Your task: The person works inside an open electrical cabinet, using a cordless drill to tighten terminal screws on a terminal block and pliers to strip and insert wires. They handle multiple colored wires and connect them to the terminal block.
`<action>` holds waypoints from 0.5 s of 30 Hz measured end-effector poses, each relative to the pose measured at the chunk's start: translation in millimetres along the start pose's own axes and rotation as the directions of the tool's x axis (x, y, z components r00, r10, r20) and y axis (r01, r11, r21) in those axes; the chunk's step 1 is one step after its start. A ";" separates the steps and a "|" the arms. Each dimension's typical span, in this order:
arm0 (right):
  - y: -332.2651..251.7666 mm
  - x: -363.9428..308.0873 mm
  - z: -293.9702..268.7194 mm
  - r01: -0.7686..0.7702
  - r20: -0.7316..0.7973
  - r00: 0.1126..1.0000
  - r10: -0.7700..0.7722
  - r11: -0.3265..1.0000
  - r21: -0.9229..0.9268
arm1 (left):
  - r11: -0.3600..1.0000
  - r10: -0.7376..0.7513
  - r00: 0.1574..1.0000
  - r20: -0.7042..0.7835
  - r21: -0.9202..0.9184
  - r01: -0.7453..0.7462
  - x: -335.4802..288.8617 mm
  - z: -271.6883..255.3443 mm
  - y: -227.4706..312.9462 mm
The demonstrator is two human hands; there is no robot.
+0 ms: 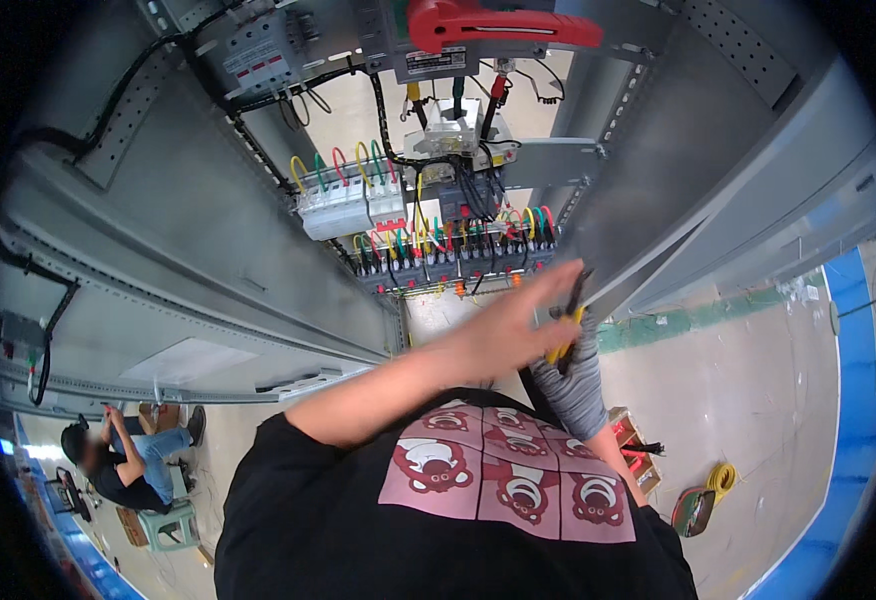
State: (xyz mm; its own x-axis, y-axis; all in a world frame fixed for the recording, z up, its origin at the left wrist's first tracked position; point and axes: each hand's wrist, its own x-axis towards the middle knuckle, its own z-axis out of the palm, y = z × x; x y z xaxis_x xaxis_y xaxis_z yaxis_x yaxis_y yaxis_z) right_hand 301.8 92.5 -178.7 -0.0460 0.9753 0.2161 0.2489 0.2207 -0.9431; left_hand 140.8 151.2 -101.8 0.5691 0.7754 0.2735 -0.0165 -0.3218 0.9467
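Note:
My left hand [503,335] reaches across in front of my chest to the right, blurred by motion. A hand tool with yellow-and-black handles [562,351], its exact kind unclear, lies between the thumb and fingers. Its dark narrow end points up toward the cabinet's right side. Close behind it, my right forearm rises in a grey sleeve [572,390]; my right hand is hidden there. Beyond the left hand, a row of wired terminals and small breakers [458,265] crosses the cabinet, with red, yellow and green wires.
A white breaker block [343,212] sits at upper left, under a red rotary handle [498,27]. Grey cabinet walls [678,150] stand on both sides. A person [138,460] sits on a stool at lower left. A cardboard box [630,450] and yellow coil [722,480] lie on the floor.

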 end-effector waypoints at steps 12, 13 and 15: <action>-33.3 82.1 -8.6 -0.114 -0.102 0.981 0.163 0.920 0.375 | 0.183 0.145 0.934 0.327 0.919 -0.350 101.2 -127.1 0.1; -28.7 90.2 -8.7 -0.160 -0.180 0.961 0.210 0.953 0.257 | 0.280 0.192 0.937 0.293 0.899 -0.338 104.2 -129.0 -3.1; -29.6 105.9 -6.0 -0.130 -0.264 0.949 0.173 0.977 0.171 | 0.488 0.263 0.946 0.189 0.820 -0.299 112.6 -131.4 -8.8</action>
State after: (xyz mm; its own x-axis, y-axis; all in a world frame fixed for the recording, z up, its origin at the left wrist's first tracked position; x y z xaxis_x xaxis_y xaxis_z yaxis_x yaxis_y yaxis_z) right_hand 295.4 189.2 -126.4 0.2547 0.9609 0.1091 0.0837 0.0905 -0.9924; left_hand 97.0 312.8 -56.9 0.6892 0.5464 0.4759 0.4959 -0.8346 0.2400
